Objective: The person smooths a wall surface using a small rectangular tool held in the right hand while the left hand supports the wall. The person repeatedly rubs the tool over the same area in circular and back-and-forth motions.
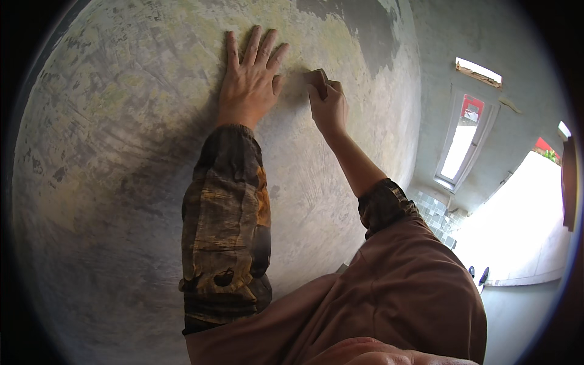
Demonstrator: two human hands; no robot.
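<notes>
Your left hand [250, 76] lies flat on the wall [121, 182], fingers spread and holding nothing. Your right hand [328, 106] is clenched around a small brown sanding block [316, 78], pressed to the wall just beside your left thumb. The surface looks patchy: pale yellow-green filler around your hands, grey streaks below and to the left, a darker bare patch above right, so much seems left. You have open wall all round; the corner and the window [462, 137] lie well to the right.
</notes>
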